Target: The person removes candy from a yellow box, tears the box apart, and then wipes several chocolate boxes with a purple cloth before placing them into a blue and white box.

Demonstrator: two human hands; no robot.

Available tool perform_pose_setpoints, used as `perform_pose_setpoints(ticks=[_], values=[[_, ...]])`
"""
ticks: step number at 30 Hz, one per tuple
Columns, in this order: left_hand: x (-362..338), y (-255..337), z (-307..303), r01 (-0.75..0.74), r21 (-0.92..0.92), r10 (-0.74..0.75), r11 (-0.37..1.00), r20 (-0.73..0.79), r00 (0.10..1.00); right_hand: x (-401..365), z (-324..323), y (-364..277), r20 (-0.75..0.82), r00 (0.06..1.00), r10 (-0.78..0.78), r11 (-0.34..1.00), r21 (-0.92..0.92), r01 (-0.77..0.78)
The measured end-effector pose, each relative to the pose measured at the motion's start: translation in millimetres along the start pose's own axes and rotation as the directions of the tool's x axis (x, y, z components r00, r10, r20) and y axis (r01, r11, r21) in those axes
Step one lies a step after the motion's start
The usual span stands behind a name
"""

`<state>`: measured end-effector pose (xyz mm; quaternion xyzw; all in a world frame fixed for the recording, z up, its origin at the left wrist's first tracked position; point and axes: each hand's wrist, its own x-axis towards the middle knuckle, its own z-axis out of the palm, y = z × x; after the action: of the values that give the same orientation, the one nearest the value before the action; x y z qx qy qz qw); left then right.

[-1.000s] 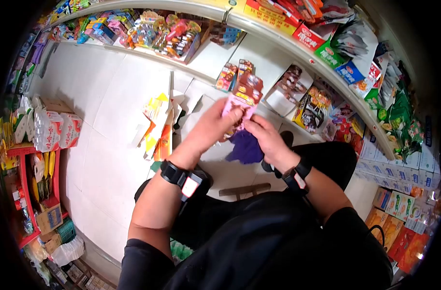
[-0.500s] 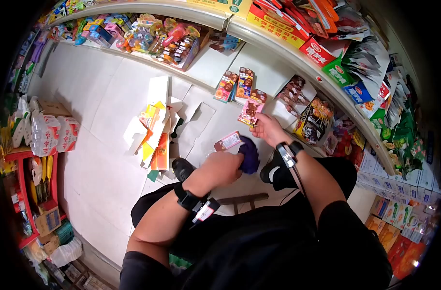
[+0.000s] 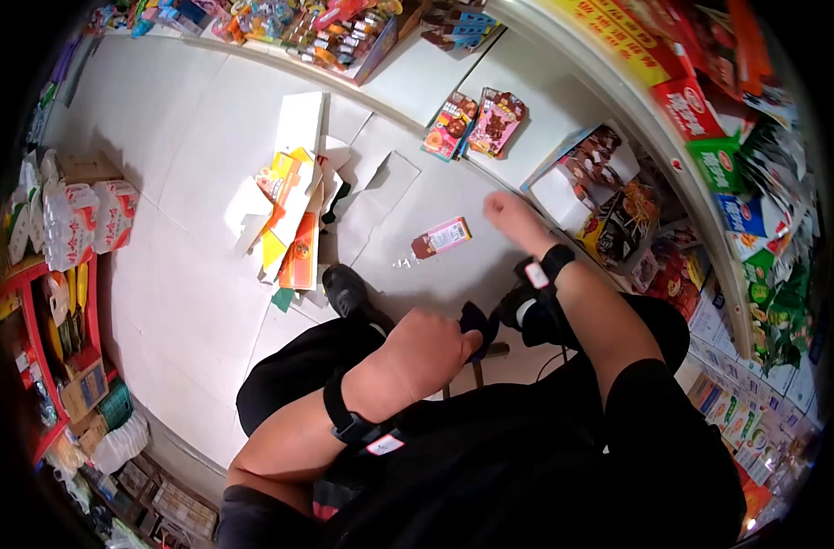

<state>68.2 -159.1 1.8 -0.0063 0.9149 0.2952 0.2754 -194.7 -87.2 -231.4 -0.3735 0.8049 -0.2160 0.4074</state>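
Note:
My left hand (image 3: 422, 357) is closed around a dark purple cloth (image 3: 477, 322), above my lap. Most of its fingers face away from the camera. Over the floor near the shelf edge, my right hand (image 3: 516, 221) is curled up, slightly blurred, with nothing visible in it. A pink and brown snack packet (image 3: 497, 122) rests on the low white shelf, beside a small stack of orange and brown packets (image 3: 450, 126). Between my hands and the shelf, another pink and brown packet (image 3: 442, 238) lies on the floor next to small white bits.
Torn cardboard pieces (image 3: 294, 215) are heaped on the tiled floor (image 3: 175, 210) to the left. An open box of brown packets (image 3: 593, 169) stands on the shelf at right. Hanging snack bags (image 3: 755, 210) line the upper shelf. A red rack (image 3: 92, 320) stands far left.
My right hand has let go of the pink packet, now on the shelf, and pulled back. The left hand has drawn the cloth toward my body, away from the floor packet. The view has shifted.

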Motion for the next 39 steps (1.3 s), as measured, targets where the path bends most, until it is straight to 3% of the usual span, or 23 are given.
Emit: perform_pose_setpoints(ticks=[2, 4, 6, 8, 10, 11, 13, 16, 18, 20, 21, 22, 23, 24, 25, 27, 28, 29, 30, 32, 34, 37, 39], values=[[-2, -5, 10, -0.049, -0.024, 0.046, 0.998, -0.135, 0.990, -19, 29, 4, 0.177, 0.984, -0.028, 0.969, -0.239, 0.070], [-1, -8, 10, 0.007, -0.073, -0.013, 0.997, -0.086, 0.996, -24, 60, 14, 0.223, 0.975, 0.010, 0.912, -0.402, 0.083], [1, -14, 15, -0.072, -0.137, 0.032, 0.988, -0.275, 0.961, -16, 81, 20, 0.265, 0.964, -0.013, 0.876, -0.462, 0.140], [2, -17, 13, -0.029, -0.181, -0.018, 0.983, -0.252, 0.968, -3, 98, 25, 0.315, 0.948, -0.041, 0.832, -0.515, 0.207], [2, -19, 8, -0.049, -0.281, -0.017, 0.958, -0.226, 0.974, 6, 113, 30, 0.272, 0.944, -0.188, 0.669, -0.668, 0.326], [1, -21, 3, -0.053, -0.333, -0.023, 0.942, -0.221, 0.975, 11, 119, 37, 0.297, 0.935, -0.196, 0.669, -0.657, 0.349], [4, -22, 4, -0.046, -0.354, -0.038, 0.934, -0.228, 0.973, 21, 125, 51, 0.218, 0.895, -0.390, 0.551, -0.723, 0.416], [11, -26, 7, -0.058, -0.400, -0.048, 0.915, -0.249, 0.967, 38, 130, 65, 0.262, 0.880, -0.396, 0.553, -0.697, 0.457], [14, -27, 8, -0.049, -0.525, -0.097, 0.850, -0.247, 0.964, 41, 120, 51, 0.295, 0.879, -0.374, 0.611, -0.635, 0.473], [16, -29, 4, -0.057, -0.569, -0.114, 0.820, -0.260, 0.959, 35, 99, 22, 0.367, 0.925, -0.103, 0.952, -0.234, 0.199], [16, -31, 1, -0.072, -0.608, -0.124, 0.790, -0.273, 0.954, 35, 89, 14, 0.467, 0.881, -0.081, 0.993, 0.118, 0.029], [17, -31, -2, -0.079, -0.603, -0.126, 0.794, -0.290, 0.949, 33, 78, 7, 0.462, 0.882, -0.088, 0.993, 0.107, 0.043], [16, -31, -6, -0.070, -0.628, -0.136, 0.775, -0.274, 0.952, 28, 59, -11, 0.609, 0.793, -0.030, 0.863, 0.416, -0.287], [16, -30, -10, -0.066, -0.650, -0.141, 0.757, -0.261, 0.955, 20, 39, -30, 0.736, 0.675, -0.054, 0.551, 0.585, -0.595], [16, -31, -9, -0.025, -0.613, -0.148, 0.790, -0.230, 0.962, 13, 24, -47, 0.723, 0.688, -0.051, 0.566, 0.589, -0.577], [19, -33, -13, 0.128, -0.557, -0.223, 0.820, -0.107, 0.969, -6, -6, -84, 0.578, 0.753, -0.314, 0.443, 0.791, -0.422], [19, -35, -15, 0.196, -0.523, -0.275, 0.829, -0.078, 0.958, -17, -20, -106, 0.560, 0.764, -0.321, 0.461, 0.797, -0.391], [18, -37, -12, 0.192, -0.536, -0.341, 0.822, -0.195, 0.919, -31, -33, -129, 0.472, 0.795, -0.381, 0.462, 0.842, -0.278], [16, -40, -18, 0.255, -0.522, -0.394, 0.814, -0.174, 0.902, -45, -46, -146, 0.380, 0.812, -0.443, 0.454, 0.876, -0.162], [7, -38, -29, 0.220, -0.593, -0.459, 0.774, -0.287, 0.841, -72, -66, -166, 0.384, 0.800, -0.461, 0.535, 0.839, -0.094], [3, -35, -21, -0.048, -0.628, -0.386, 0.776, -0.534, 0.752, -103, -74, -179, 0.344, 0.786, -0.513, 0.639, 0.765, 0.082], [-9, -11, -33, -0.133, -0.724, -0.340, 0.677, -0.468, 0.815, -152, -75, -186, 0.199, 0.837, -0.510, 0.610, 0.769, 0.190], [-13, 14, -29, -0.360, -0.829, -0.263, 0.428, -0.495, 0.828, -180, -77, -178, 0.049, 0.861, -0.506, 0.531, 0.804, 0.266]])
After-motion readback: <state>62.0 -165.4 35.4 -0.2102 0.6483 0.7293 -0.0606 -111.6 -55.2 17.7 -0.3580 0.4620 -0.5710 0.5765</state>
